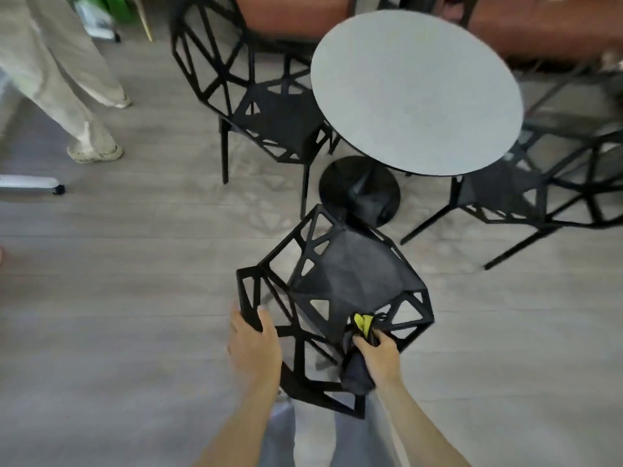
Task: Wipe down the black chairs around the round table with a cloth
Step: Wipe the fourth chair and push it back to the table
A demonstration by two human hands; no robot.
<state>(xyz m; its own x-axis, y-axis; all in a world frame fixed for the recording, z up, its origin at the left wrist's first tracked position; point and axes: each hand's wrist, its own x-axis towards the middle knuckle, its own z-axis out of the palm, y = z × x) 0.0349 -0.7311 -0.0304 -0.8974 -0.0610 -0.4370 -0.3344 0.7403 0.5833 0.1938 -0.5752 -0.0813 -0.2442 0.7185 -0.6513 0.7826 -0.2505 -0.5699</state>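
At the near chair (pixel 350 281), pulled out from the table (pixel 416 92): your left hand (pixel 254 345) grips the backrest frame; your right hand (pixel 377 357) clutches the cloth (pixel 357 365). Steady the frame, then draw the cloth along each strut.

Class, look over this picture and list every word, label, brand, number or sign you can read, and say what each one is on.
None can be read.
The cloth in the right hand shows a yellow patch, with no legible print.
The green and white items at the top left are too blurred to read.
The table and the chair gripped by the left hand carry no visible marking.
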